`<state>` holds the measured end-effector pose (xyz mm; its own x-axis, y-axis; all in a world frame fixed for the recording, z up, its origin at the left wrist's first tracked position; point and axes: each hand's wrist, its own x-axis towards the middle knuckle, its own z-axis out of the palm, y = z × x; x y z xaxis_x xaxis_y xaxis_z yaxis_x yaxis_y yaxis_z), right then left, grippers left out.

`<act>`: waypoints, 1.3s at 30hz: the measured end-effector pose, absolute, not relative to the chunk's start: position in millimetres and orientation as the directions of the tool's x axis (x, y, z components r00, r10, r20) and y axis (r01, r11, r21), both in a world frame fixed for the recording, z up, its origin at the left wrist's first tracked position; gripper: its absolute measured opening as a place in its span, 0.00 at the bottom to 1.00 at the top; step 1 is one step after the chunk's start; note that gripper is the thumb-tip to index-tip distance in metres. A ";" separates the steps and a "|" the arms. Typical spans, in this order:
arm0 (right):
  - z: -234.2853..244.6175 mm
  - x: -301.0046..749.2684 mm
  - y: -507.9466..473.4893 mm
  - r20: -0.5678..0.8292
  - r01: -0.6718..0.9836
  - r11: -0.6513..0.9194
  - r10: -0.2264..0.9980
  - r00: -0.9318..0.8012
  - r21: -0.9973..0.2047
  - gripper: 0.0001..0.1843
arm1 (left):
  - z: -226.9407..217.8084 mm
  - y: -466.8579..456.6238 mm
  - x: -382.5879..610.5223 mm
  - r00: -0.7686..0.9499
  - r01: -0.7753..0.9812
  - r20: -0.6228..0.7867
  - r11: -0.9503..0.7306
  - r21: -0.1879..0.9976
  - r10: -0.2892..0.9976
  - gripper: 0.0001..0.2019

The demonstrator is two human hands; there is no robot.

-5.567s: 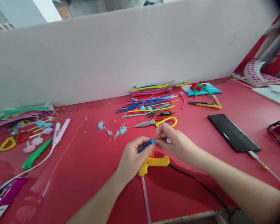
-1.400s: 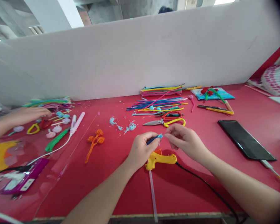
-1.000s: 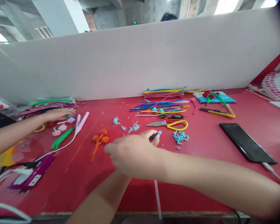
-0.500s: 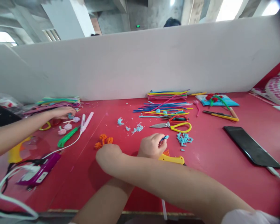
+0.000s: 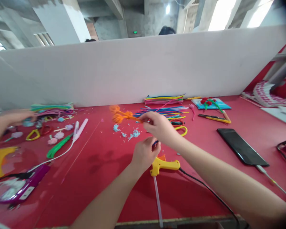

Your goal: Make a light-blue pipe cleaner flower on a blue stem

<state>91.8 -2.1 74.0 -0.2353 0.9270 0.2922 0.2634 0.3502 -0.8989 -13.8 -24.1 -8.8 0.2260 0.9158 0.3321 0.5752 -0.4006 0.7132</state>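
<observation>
The orange pipe-cleaner sprig (image 5: 128,115), lying on the red table (image 5: 85,187) a second ago, is now up in the air at eleven o'clock from the left hand (image 5: 144,154), its blooms toward ten o'clock. The left hand remains curled round a small blue piece (image 5: 155,143), mostly hidden, while near it, at one o'clock, the right hand (image 5: 157,124) pinches the sprig's stem; attention seems to have turned to the sprig, with the yellow glue gun (image 5: 165,165) resting at four o'clock
</observation>
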 end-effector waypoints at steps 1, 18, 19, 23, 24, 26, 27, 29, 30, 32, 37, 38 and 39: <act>70.7 107.3 -0.2 0.210 0.176 0.250 0.954 -0.215 -0.952 0.10 | -8.4 -24.8 -14.3 0.247 0.588 0.345 -0.423 0.689 0.906 0.08; 3.2 200.8 -29.6 -0.197 -0.443 -0.291 0.949 -0.247 -0.848 0.09 | -6.1 -20.1 -18.5 0.273 0.666 0.538 -0.561 0.493 0.797 0.06; 3.7 203.4 -29.9 -0.199 -0.453 -0.289 0.951 -0.235 -0.843 0.07 | -6.2 -19.7 -18.9 0.272 0.666 0.534 -0.557 0.495 0.800 0.06; 14.3 218.6 -13.2 -0.184 -0.487 -0.219 0.976 -0.119 -0.846 0.05 | -5.9 -19.0 -19.6 0.265 0.664 0.527 -0.549 0.508 0.808 0.06; 18.2 222.8 -5.5 -0.165 -0.495 -0.176 0.984 -0.067 -0.851 0.03 | -5.6 -19.1 -19.5 0.263 0.664 0.525 -0.546 0.510 0.810 0.06; 24.6 228.4 9.5 -0.117 -0.505 -0.082 0.992 0.039 -0.859 0.02 | -5.1 -19.2 -19.1 0.264 0.665 0.521 -0.544 0.511 0.812 0.06; 26.4 228.7 15.0 -0.103 -0.499 -0.053 0.992 0.074 -0.865 0.02 | -5.0 -19.2 -19.0 0.265 0.665 0.521 -0.546 0.510 0.811 0.06; 25.8 223.3 19.7 -0.103 -0.467 -0.052 0.991 0.084 -0.883 0.03 | -5.0 -19.1 -18.8 0.270 0.660 0.524 -0.551 0.510 0.808 0.05; 23.4 218.0 18.9 -0.112 -0.442 -0.073 0.992 0.063 -0.894 0.05 | -5.1 -19.0 -18.9 0.272 0.656 0.526 -0.556 0.510 0.805 0.05; 15.7 205.4 13.1 -0.124 -0.375 -0.120 0.992 -0.012 -0.919 0.08 | -5.5 -19.0 -19.0 0.276 0.651 0.534 -0.564 0.508 0.799 0.05; -2.0 188.9 0.0 -0.086 -0.187 -0.093 0.995 -0.046 -0.978 0.05 | -4.9 -19.9 -18.2 0.277 0.666 0.527 -0.556 0.498 0.804 0.05; -3.7 189.3 -0.7 -0.077 -0.146 -0.082 0.996 -0.040 -0.986 0.05 | -4.4 -20.1 -18.0 0.276 0.667 0.520 -0.550 0.502 0.809 0.05; -4.8 190.0 -1.3 -0.068 -0.104 -0.072 0.997 -0.040 -0.992 0.04 | -3.8 -20.5 -17.8 0.274 0.668 0.512 -0.544 0.508 0.814 0.05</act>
